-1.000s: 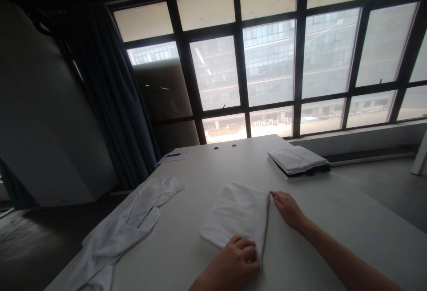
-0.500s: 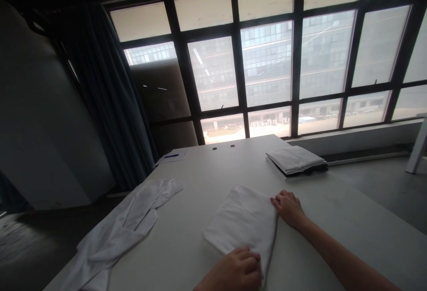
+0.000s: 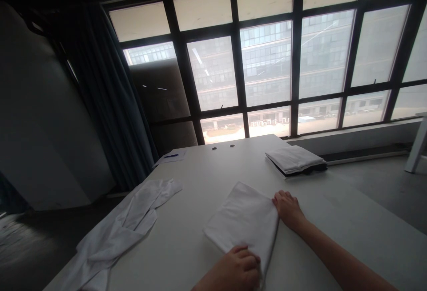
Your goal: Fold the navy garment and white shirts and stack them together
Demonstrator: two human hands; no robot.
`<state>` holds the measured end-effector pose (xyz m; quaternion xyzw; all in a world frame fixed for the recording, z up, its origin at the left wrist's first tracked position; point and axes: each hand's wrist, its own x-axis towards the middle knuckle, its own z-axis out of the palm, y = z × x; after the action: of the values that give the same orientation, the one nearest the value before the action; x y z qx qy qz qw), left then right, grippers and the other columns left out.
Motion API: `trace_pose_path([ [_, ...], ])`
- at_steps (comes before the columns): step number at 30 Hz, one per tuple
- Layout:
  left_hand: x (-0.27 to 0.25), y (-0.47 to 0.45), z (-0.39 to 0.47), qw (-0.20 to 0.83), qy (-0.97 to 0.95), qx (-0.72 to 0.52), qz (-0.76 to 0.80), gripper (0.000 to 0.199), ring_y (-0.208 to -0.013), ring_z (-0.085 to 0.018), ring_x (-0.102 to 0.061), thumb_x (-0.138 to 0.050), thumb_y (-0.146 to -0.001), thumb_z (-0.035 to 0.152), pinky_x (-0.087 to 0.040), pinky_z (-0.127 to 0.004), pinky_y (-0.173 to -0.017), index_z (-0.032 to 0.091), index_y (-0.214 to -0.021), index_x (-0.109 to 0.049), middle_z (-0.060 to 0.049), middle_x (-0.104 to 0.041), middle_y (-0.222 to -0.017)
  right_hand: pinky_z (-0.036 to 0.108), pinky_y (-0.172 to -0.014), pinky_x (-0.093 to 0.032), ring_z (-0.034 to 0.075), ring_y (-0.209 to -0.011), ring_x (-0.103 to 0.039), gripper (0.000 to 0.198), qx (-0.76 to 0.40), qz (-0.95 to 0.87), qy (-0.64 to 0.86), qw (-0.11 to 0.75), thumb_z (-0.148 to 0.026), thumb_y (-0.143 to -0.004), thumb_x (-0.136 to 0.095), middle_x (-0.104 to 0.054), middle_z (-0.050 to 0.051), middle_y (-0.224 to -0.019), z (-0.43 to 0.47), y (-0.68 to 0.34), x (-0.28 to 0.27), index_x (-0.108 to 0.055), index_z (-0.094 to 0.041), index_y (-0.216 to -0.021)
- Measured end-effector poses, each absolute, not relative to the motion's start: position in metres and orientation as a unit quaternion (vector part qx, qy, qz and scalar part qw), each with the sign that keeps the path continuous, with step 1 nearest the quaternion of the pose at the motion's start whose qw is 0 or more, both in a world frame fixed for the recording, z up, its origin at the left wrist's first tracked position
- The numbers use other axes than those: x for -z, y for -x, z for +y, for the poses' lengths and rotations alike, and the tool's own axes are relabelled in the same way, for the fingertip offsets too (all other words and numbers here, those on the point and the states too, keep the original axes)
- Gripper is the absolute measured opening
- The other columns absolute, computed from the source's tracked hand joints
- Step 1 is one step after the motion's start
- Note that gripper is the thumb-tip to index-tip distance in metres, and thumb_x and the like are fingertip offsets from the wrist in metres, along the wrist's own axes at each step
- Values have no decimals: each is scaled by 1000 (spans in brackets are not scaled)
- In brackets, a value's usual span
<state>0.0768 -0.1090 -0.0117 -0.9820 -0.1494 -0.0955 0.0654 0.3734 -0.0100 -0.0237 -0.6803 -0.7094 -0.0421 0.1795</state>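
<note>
A folded white cloth (image 3: 240, 217) lies on the white table (image 3: 180, 237) in front of me, one corner toward the window. My right hand (image 3: 287, 207) is closed on its right corner, fingers curled over the edge. My left hand (image 3: 239, 268) grips the near edge with bent fingers, the tips partly hidden. What kind of textile it is, the folds do not show. To the left, a crumpled white garment (image 3: 128, 224) is spread along the table's edge, apart from both hands.
A folded stack of white cloth (image 3: 295, 158) with a dark layer beneath rests near the right edge. Papers (image 3: 173, 156) with a blue pen (image 3: 171, 155) lie at the far left corner. Two round cable holes (image 3: 232, 146) sit at the far end. A dark blue curtain (image 3: 110, 104) hangs left.
The folded cloth's far corner has shifted slightly up, and its surface looks flatter. Both hands keep their hold, with only small movements.
</note>
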Motion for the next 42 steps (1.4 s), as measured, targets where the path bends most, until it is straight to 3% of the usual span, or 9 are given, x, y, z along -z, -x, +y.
trace_pose_path([
  [6,17,-88,-112,23,961,96,-257,31,-96,-22,-60,-69,-87,52,-44,-37,-93,22,-91,-62,-3,-68,-98,41,-114,-35,22,-134,-49,46,2,-837,476,270,-5,-86,-41,-59,8,-143,-33,-354,4,-67,-23,-119],
  [9,12,-87,-116,-22,945,108,-308,48,-124,-29,-52,-62,-89,57,-36,-47,-111,22,-121,-59,-10,-61,-131,47,-121,-27,26,-147,-37,48,-44,-887,383,253,-19,-90,-50,-48,6,-156,-52,-331,-2,-61,-27,-136],
  [12,5,-84,-117,-68,946,76,-308,71,-150,-36,-25,-53,-93,55,-17,-63,-121,26,-154,-31,-11,-26,-166,51,-125,-18,27,-152,-29,58,-83,-895,394,191,-38,-97,-49,-37,5,-163,-57,-319,0,-43,-29,-154],
  [18,-10,-79,-118,-141,927,16,-347,81,-153,-48,-2,-55,-91,55,3,-85,-108,40,-160,-17,-5,-6,-171,47,-125,-13,27,-154,-23,70,-90,-846,507,140,-58,-101,-33,-30,11,-164,-40,-332,9,-34,-16,-158],
  [24,-55,-55,-109,-222,912,-7,-346,79,-153,-43,-13,-63,-86,45,0,-79,-113,40,-157,-30,-4,-24,-168,49,-116,-29,33,-141,-44,66,-45,-840,528,118,-55,-97,-44,-50,17,-153,-55,-331,-12,-50,-15,-149],
  [29,-69,-57,-109,-185,855,67,-481,30,-102,-26,-69,-50,-94,35,-46,-48,-103,29,-114,-71,-5,-76,-105,48,-94,-43,33,-94,-68,41,6,-833,549,64,-40,-96,-48,-76,21,-92,-84,-306,-37,-79,-13,-91],
  [32,-42,-78,-116,-94,845,112,-514,22,-93,-26,-66,-51,-90,28,-50,-41,-92,22,-94,-72,-8,-73,-93,45,-97,-43,30,-99,-67,33,-15,-845,523,114,-27,-93,-48,-76,17,-100,-98,-288,-30,-79,-17,-95],
  [36,0,-91,-119,-73,888,158,-426,57,-132,-33,-50,-59,-88,33,-36,-48,-117,15,-141,-54,-17,-57,-143,42,-120,-28,27,-142,-44,59,-67,-872,444,196,-22,-89,-49,-48,11,-156,-102,-276,-1,-52,-19,-148],
  [42,-8,-64,-102,-130,877,77,-456,79,-156,-31,-10,-49,-96,59,-10,-51,-127,30,-162,-19,-4,-10,-170,51,-125,-13,32,-153,-24,74,-110,-844,499,160,-58,-99,-40,-27,13,-165,-75,-295,17,-32,-16,-159],
])
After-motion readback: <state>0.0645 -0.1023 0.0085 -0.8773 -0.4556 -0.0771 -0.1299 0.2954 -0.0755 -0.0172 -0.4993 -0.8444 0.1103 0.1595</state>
